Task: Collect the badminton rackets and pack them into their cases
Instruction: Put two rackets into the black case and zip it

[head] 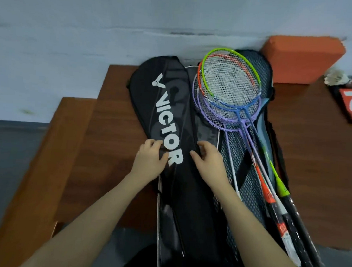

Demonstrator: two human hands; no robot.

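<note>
Your left hand [149, 158] and right hand [208, 161] both rest on the black VICTOR case [172, 113] lying lengthwise on the brown wooden bench [110, 130], fingers curled and pinching its fabric at the left edge and the right edge; whether a racket is inside cannot be told. Just right of it, a mesh case [263, 64] lies flat under a stack of loose rackets [229, 85], green, orange, purple and blue frames overlapping, handles pointing near. An orange block [301, 58] stands far right against the wall.

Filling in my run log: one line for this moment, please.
left hand: grips black case | right hand: grips case | rackets: unpacked, on mesh case
</note>
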